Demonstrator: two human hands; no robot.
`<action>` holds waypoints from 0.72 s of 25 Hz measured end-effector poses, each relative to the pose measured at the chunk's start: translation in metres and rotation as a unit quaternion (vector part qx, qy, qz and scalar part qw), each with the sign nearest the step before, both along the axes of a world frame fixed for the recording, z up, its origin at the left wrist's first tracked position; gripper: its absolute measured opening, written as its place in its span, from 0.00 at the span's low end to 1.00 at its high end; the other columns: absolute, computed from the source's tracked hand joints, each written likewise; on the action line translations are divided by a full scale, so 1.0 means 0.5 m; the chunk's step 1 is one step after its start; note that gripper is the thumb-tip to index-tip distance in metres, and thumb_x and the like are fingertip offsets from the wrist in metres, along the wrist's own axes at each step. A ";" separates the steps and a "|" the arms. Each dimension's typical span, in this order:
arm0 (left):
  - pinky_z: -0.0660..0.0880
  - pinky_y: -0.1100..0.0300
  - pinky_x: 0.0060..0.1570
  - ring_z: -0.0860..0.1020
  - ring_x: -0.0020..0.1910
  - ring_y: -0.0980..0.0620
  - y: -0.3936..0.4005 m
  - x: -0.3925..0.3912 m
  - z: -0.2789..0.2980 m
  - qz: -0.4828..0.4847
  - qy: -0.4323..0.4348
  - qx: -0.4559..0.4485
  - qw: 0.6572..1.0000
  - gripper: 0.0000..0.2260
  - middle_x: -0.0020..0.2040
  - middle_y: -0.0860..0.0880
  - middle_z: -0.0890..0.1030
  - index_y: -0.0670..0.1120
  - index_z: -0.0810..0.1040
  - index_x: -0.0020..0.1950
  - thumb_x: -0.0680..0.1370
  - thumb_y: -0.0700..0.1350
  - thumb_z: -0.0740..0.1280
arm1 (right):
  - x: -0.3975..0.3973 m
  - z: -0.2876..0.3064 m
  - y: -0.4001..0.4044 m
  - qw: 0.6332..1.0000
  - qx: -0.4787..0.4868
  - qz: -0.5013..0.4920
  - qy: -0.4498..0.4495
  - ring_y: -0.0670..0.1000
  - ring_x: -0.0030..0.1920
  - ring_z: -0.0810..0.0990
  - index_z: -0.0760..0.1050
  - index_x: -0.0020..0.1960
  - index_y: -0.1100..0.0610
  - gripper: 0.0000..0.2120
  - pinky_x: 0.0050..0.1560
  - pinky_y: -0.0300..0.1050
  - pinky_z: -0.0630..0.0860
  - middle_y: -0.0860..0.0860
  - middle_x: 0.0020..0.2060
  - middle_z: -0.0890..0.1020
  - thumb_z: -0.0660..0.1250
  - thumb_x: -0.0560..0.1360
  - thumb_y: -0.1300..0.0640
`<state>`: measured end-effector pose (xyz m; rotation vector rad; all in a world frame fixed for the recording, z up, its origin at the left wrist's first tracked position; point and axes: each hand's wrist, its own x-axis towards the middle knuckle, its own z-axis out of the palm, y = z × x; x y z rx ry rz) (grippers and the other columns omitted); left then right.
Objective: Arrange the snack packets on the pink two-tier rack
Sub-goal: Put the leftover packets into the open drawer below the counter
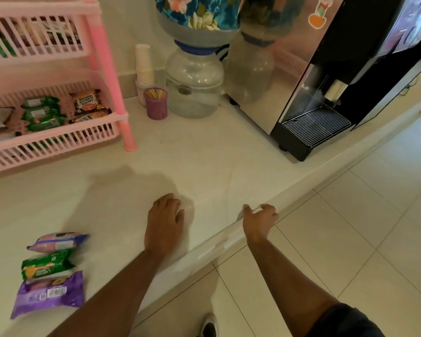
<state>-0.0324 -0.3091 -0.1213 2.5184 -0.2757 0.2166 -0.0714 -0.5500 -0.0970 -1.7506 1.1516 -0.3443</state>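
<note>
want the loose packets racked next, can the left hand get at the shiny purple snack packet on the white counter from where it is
Probably yes. The left hand rests empty on the white counter, and the shiny purple snack packet lies flat to its left, nearer the person. Only bare counter lies between; the green packet sits beyond it, not in the path.

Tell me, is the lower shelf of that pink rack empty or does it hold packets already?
Partly filled: the lower tier holds green packets and salted-peanut packets, with bare patches between them.

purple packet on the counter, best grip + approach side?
Likely pinch the purple packet across its short width at mid-body, coming from above with the left hand. It lies flat, and the green packet sits tight against its far edge, so side entry is blocked there.
</note>
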 end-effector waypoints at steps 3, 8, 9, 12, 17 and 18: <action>0.72 0.54 0.61 0.70 0.64 0.52 0.000 0.001 -0.006 -0.005 -0.018 0.036 0.999 0.09 0.64 0.53 0.74 0.52 0.74 0.57 0.78 0.48 0.62 | 0.014 -0.009 -0.022 0.966 0.254 -0.033 -0.035 0.55 0.50 0.77 0.66 0.62 0.60 0.19 0.54 0.53 0.81 0.58 0.53 0.74 0.69 0.76 0.54; 0.72 0.52 0.60 0.70 0.64 0.50 -0.004 0.001 -0.011 0.001 -0.027 0.059 0.998 0.08 0.64 0.53 0.74 0.52 0.73 0.58 0.79 0.49 0.62 | 0.022 -0.031 -0.025 0.924 0.376 -0.003 -0.072 0.57 0.47 0.81 0.72 0.56 0.66 0.16 0.42 0.48 0.83 0.60 0.49 0.79 0.63 0.80 0.52; 0.72 0.52 0.60 0.70 0.64 0.51 -0.004 0.002 -0.012 0.002 -0.027 0.062 0.998 0.08 0.64 0.53 0.73 0.52 0.73 0.58 0.79 0.49 0.61 | 0.021 -0.036 -0.026 0.921 0.382 0.005 -0.079 0.57 0.48 0.82 0.72 0.59 0.67 0.20 0.44 0.49 0.83 0.60 0.50 0.80 0.62 0.81 0.50; 0.71 0.51 0.61 0.69 0.64 0.51 -0.004 0.004 -0.013 0.005 -0.027 0.065 0.997 0.09 0.64 0.54 0.73 0.53 0.73 0.58 0.79 0.50 0.61 | 0.015 -0.044 -0.035 0.919 0.386 0.017 -0.082 0.57 0.42 0.80 0.74 0.61 0.67 0.27 0.46 0.52 0.84 0.59 0.45 0.80 0.59 0.81 0.42; 0.72 0.49 0.61 0.70 0.64 0.48 -0.005 0.002 -0.015 -0.001 -0.022 0.067 0.998 0.10 0.65 0.52 0.73 0.51 0.74 0.59 0.79 0.49 0.61 | -0.024 -0.050 -0.043 0.947 0.317 -0.019 -0.038 0.54 0.45 0.78 0.68 0.63 0.62 0.23 0.47 0.54 0.84 0.57 0.48 0.76 0.60 0.81 0.43; 0.72 0.48 0.60 0.70 0.64 0.48 -0.004 0.002 -0.016 -0.002 -0.022 0.066 0.998 0.10 0.65 0.51 0.74 0.51 0.74 0.59 0.79 0.49 0.61 | -0.039 -0.049 -0.044 0.954 0.298 -0.026 -0.033 0.54 0.46 0.79 0.66 0.62 0.60 0.20 0.44 0.52 0.84 0.55 0.49 0.76 0.62 0.81 0.45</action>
